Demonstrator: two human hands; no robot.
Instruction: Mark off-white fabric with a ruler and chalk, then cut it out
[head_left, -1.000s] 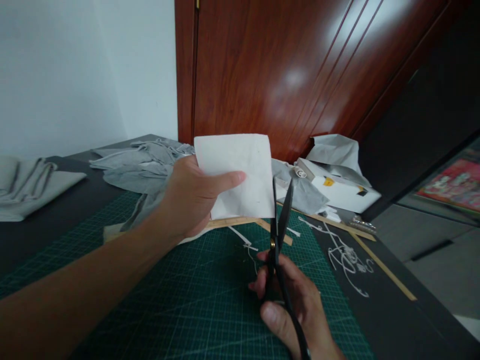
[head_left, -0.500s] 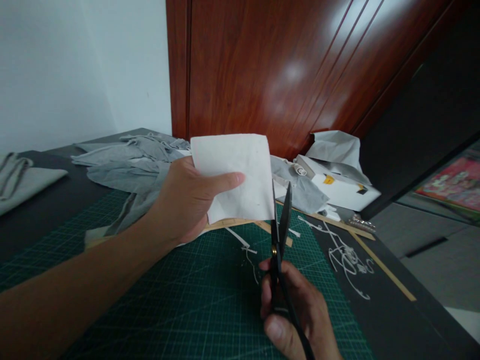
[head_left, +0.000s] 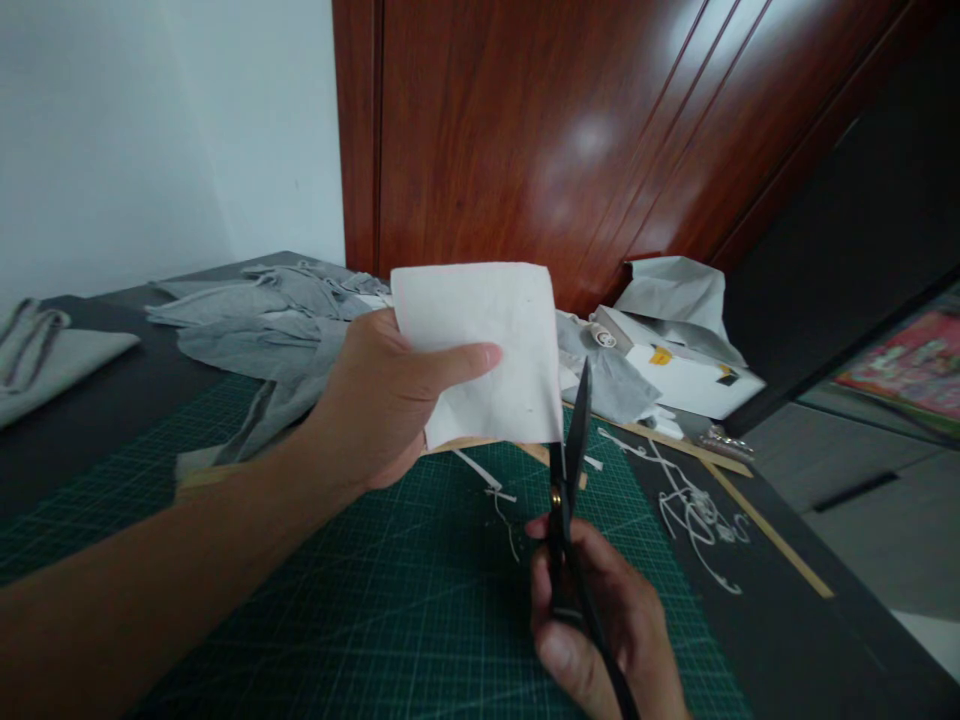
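Observation:
A white rectangular piece of fabric (head_left: 480, 310) is held up above the mat by my left hand (head_left: 386, 400). The thumb lies flat across its front, and the other fingers are hidden behind it. My right hand (head_left: 600, 620) grips black scissors (head_left: 574, 460) by the handles, with the tips pointing up and away. Their blades are parted. One blade passes behind the fabric's right edge near its lower corner, while the other stands to the right of it.
A green cutting mat (head_left: 360, 600) covers the dark table. Grey cloth (head_left: 262, 320) is heaped at the back left, folded cloth (head_left: 67, 360) at far left. White cord (head_left: 697, 510), a wooden strip (head_left: 772, 530) and a white box (head_left: 697, 375) are on the right.
The fabric and both hands have shifted slightly to the right. The scissors have moved along with them, blades still apart at the fabric's right edge.

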